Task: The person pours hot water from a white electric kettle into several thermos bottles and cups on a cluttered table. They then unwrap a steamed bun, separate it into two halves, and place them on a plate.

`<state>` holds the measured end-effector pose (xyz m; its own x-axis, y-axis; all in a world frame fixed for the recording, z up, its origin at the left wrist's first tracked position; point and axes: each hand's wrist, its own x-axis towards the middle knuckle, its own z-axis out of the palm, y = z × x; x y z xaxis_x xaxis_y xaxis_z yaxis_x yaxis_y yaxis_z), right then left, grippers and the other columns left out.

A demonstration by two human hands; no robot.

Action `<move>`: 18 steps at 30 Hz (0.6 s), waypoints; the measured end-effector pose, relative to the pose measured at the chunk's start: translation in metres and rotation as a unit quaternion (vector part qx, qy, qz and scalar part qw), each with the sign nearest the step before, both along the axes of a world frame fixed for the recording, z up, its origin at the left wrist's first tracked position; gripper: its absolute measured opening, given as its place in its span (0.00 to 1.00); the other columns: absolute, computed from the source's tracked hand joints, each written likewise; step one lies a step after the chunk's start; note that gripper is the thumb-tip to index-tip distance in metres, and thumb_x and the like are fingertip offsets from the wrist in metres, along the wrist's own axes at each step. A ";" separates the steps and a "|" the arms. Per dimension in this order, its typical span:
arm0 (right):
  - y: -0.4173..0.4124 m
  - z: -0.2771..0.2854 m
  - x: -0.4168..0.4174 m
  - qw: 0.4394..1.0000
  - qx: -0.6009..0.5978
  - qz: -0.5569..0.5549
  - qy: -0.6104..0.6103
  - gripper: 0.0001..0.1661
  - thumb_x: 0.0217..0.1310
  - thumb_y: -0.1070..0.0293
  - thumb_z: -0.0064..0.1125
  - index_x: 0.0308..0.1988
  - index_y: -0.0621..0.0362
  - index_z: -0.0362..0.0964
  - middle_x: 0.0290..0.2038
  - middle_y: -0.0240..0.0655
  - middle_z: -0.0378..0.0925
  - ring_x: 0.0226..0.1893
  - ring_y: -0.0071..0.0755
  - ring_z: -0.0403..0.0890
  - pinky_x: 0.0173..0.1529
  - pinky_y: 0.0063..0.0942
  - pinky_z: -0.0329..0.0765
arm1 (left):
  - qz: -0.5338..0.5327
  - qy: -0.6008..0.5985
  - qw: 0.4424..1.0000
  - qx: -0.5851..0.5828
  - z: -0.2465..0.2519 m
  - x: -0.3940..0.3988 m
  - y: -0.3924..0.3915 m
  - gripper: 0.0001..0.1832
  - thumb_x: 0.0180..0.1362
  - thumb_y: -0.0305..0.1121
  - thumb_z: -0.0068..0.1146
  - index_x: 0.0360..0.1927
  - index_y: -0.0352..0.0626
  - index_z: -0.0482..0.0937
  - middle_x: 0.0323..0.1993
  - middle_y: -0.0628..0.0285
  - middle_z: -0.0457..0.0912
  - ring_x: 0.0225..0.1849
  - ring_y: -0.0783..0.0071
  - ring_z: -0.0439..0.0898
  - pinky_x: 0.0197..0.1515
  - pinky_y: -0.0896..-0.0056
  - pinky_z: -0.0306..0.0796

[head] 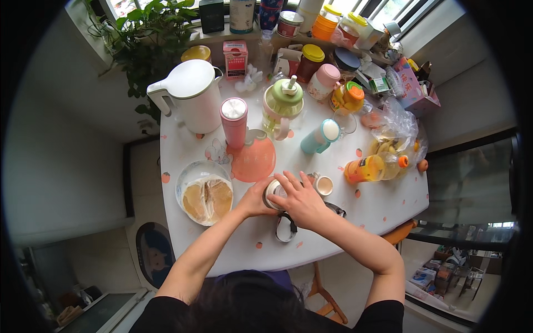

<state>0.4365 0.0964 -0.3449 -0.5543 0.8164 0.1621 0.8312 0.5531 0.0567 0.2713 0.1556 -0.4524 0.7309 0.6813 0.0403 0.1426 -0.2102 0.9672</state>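
Note:
My left hand (255, 198) is wrapped around the side of a white lidded container (274, 192), probably a cup or flask. Over its top lies my right hand (302, 200), fingers spread and gripping the rim, so much of the lid is hidden. Just below the container is a clear ring-shaped item with a black strap (286, 229). A small cream-coloured cup (323, 185) stands right of my right fingers. Partly behind my right wrist is a dark object (336, 209) that I cannot identify. To the left, a bowl (183, 175) holds peeled pomelo pieces (207, 200).
Behind my hands stand a pink tumbler (234, 123), a white pitcher (193, 98), a green-lidded jug (283, 102) and a teal bottle (320, 136). A bottle of orange drink (368, 168) lies on its side at right, beside bagged bananas (385, 145). Jars and boxes crowd the far edge.

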 end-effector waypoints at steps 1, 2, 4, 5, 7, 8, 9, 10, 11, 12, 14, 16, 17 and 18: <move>0.002 0.008 -0.001 1.000 0.023 0.004 0.014 0.30 0.52 0.49 0.62 0.48 0.58 0.68 0.38 0.51 0.74 0.32 0.46 0.80 0.31 0.35 0.77 | 0.005 0.005 1.000 0.013 0.000 -0.002 0.000 0.48 0.27 0.39 0.76 0.58 0.43 0.67 0.53 0.52 0.74 0.54 0.57 0.74 0.56 0.60 0.69; 0.003 0.011 -0.005 0.999 -0.025 -0.037 0.026 0.30 0.52 0.50 0.62 0.48 0.59 0.68 0.37 0.50 0.74 0.31 0.46 0.80 0.30 0.35 0.77 | 0.010 0.010 1.000 0.025 0.000 -0.003 0.000 0.48 0.27 0.39 0.75 0.57 0.43 0.67 0.53 0.51 0.73 0.54 0.56 0.74 0.56 0.60 0.69; 0.004 0.015 -0.015 0.968 -0.183 -0.169 0.040 0.30 0.52 0.52 0.62 0.48 0.60 0.67 0.35 0.49 0.73 0.31 0.47 0.80 0.30 0.36 0.78 | 0.001 0.012 1.000 0.021 0.003 -0.003 0.002 0.48 0.27 0.39 0.75 0.58 0.43 0.67 0.53 0.51 0.73 0.54 0.56 0.74 0.56 0.60 0.69; 0.004 0.014 -0.019 0.921 -0.294 -0.252 0.045 0.29 0.51 0.53 0.62 0.48 0.60 0.67 0.35 0.48 0.73 0.32 0.47 0.80 0.31 0.36 0.78 | -0.003 0.014 1.000 0.018 0.004 -0.003 0.002 0.48 0.27 0.39 0.75 0.58 0.42 0.66 0.53 0.51 0.73 0.54 0.55 0.74 0.56 0.60 0.69; 0.005 0.008 -0.016 0.937 -0.267 -0.217 0.052 0.26 0.51 0.57 0.62 0.45 0.63 0.68 0.32 0.47 0.72 0.31 0.46 0.80 0.30 0.37 0.78 | 0.001 0.001 1.000 0.022 0.003 -0.001 0.001 0.48 0.27 0.39 0.75 0.58 0.42 0.66 0.54 0.52 0.73 0.55 0.55 0.74 0.56 0.60 0.69; 0.005 0.006 -0.014 0.945 -0.255 -0.200 0.048 0.24 0.51 0.58 0.62 0.43 0.63 0.68 0.32 0.46 0.72 0.31 0.45 0.80 0.30 0.36 0.78 | 0.004 -0.006 1.000 0.024 0.002 -0.001 0.001 0.48 0.27 0.39 0.75 0.58 0.42 0.66 0.54 0.52 0.73 0.55 0.55 0.73 0.57 0.60 0.68; 0.006 0.006 -0.013 0.952 -0.242 -0.184 0.044 0.22 0.50 0.60 0.61 0.41 0.63 0.69 0.32 0.46 0.72 0.31 0.44 0.79 0.30 0.36 0.78 | 0.001 0.003 1.000 0.020 0.003 -0.001 0.001 0.48 0.27 0.39 0.75 0.58 0.42 0.66 0.54 0.52 0.73 0.55 0.55 0.73 0.57 0.60 0.68; 0.006 0.003 -0.013 0.966 -0.209 -0.153 0.016 0.19 0.49 0.63 0.61 0.39 0.63 0.70 0.32 0.45 0.72 0.31 0.42 0.79 0.30 0.35 0.78 | -0.003 0.012 1.000 0.017 0.003 0.000 0.002 0.48 0.27 0.39 0.75 0.58 0.42 0.66 0.54 0.52 0.73 0.55 0.55 0.73 0.57 0.60 0.68; 0.005 -0.001 -0.013 0.977 -0.175 -0.123 -0.013 0.16 0.48 0.65 0.60 0.37 0.63 0.71 0.32 0.44 0.71 0.31 0.41 0.79 0.31 0.34 0.78 | -0.006 0.020 1.000 0.013 0.004 0.000 0.002 0.48 0.27 0.40 0.75 0.58 0.42 0.66 0.54 0.51 0.73 0.55 0.55 0.73 0.57 0.59 0.68; 0.006 0.000 -0.014 0.985 -0.141 -0.092 -0.042 0.13 0.47 0.68 0.59 0.35 0.63 0.72 0.32 0.43 0.71 0.32 0.39 0.78 0.31 0.33 0.78 | -0.009 0.024 1.000 0.011 0.004 -0.001 0.003 0.48 0.27 0.40 0.75 0.58 0.42 0.66 0.54 0.51 0.73 0.55 0.55 0.73 0.57 0.59 0.68; 0.007 0.005 -0.015 0.984 -0.163 -0.062 -0.035 0.10 0.45 0.72 0.57 0.32 0.62 0.73 0.33 0.40 0.71 0.35 0.37 0.77 0.37 0.31 0.78 | -0.014 0.032 0.999 0.006 0.003 -0.003 0.005 0.49 0.26 0.40 0.75 0.58 0.42 0.66 0.54 0.51 0.73 0.55 0.54 0.73 0.57 0.59 0.68; 0.009 0.008 -0.015 0.985 -0.169 -0.024 -0.024 0.07 0.44 0.74 0.56 0.30 0.61 0.73 0.34 0.38 0.71 0.39 0.35 0.76 0.42 0.30 0.77 | -0.011 0.021 1.000 0.010 0.000 -0.003 0.005 0.49 0.26 0.40 0.75 0.58 0.42 0.66 0.54 0.51 0.73 0.55 0.54 0.73 0.57 0.59 0.68; 0.009 0.008 -0.013 0.986 -0.165 -0.001 -0.018 0.07 0.45 0.74 0.55 0.30 0.61 0.73 0.34 0.37 0.70 0.40 0.35 0.75 0.45 0.30 0.75 | -0.010 0.016 1.000 0.012 -0.002 -0.002 0.006 0.49 0.26 0.40 0.75 0.58 0.42 0.66 0.54 0.51 0.73 0.55 0.54 0.73 0.57 0.60 0.68; 0.010 0.009 -0.011 0.987 -0.161 0.021 -0.013 0.06 0.45 0.74 0.55 0.30 0.60 0.73 0.35 0.36 0.70 0.41 0.34 0.74 0.48 0.29 0.74 | -0.016 0.026 0.999 0.015 -0.002 -0.002 0.006 0.49 0.27 0.40 0.75 0.59 0.42 0.65 0.54 0.50 0.73 0.56 0.54 0.72 0.58 0.60 0.68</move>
